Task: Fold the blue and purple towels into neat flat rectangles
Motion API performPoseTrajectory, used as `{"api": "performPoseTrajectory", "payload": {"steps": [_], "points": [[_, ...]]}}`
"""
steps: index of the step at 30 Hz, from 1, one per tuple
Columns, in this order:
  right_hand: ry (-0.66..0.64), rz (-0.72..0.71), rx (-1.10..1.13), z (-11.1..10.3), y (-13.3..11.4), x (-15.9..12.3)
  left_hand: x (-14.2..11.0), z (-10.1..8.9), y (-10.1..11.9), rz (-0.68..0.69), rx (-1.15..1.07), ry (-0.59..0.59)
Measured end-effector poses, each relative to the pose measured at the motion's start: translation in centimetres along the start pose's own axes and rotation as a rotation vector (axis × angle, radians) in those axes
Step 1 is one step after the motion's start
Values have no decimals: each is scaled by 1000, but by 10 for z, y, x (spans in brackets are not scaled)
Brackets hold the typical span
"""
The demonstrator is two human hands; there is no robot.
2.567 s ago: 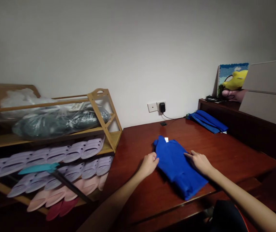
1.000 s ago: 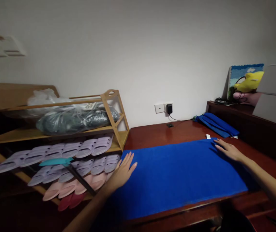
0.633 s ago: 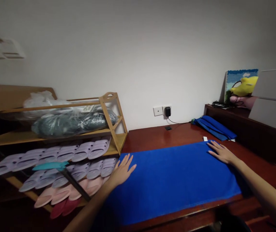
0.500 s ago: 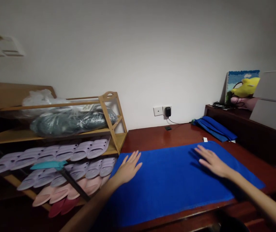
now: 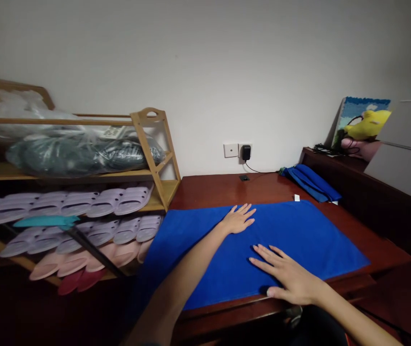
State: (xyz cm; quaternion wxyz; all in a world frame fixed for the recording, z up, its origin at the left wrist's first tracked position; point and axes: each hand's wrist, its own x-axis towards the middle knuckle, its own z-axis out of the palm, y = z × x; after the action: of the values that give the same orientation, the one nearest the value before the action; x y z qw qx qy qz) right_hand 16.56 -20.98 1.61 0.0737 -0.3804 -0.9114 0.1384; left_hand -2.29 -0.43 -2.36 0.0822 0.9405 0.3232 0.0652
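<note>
A blue towel (image 5: 292,240) lies spread on the reddish-brown wooden table (image 5: 212,190), with a small white tag (image 5: 296,197) at its far edge. My left hand (image 5: 238,219) rests palm down on the towel's far middle part, fingers stretched and apart. Closer to me, my right hand (image 5: 290,276) is over the towel's near edge, fingers spread toward the left. Its fingertips are at the cloth; whether the whole palm touches cannot be made out. Neither hand holds anything.
Folded blue cloths (image 5: 311,182) lie at the table's back right. A wooden rack (image 5: 150,139) on the left holds rows of slippers (image 5: 131,199) and plastic-wrapped goods (image 5: 79,154). A black adapter (image 5: 246,153) is plugged into the wall. A yellow plush toy (image 5: 367,125) sits on the raised right ledge.
My left hand has moved right and further onto the towel. My right hand has come left and toward me, to the near edge. The view has shifted slightly.
</note>
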Motion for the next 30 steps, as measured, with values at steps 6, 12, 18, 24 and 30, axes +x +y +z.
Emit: {"api": "performPoseTrajectory", "payload": {"steps": [6,12,18,24,30], "points": [[167,378,-111,-13,68,-19,-9,-9,3,-43,3,11],[203,586,-203,-8,138,-46,-53,-25,-22,-169,16,103],[228,703,-174,-12,160,-70,-90,-31,-47,-304,81,121],[199,808,-169,-7,197,-103,-134,-45,-78,-416,136,65],[466,793,-289,-16,171,-113,-154,-53,-88,-452,146,139]]}}
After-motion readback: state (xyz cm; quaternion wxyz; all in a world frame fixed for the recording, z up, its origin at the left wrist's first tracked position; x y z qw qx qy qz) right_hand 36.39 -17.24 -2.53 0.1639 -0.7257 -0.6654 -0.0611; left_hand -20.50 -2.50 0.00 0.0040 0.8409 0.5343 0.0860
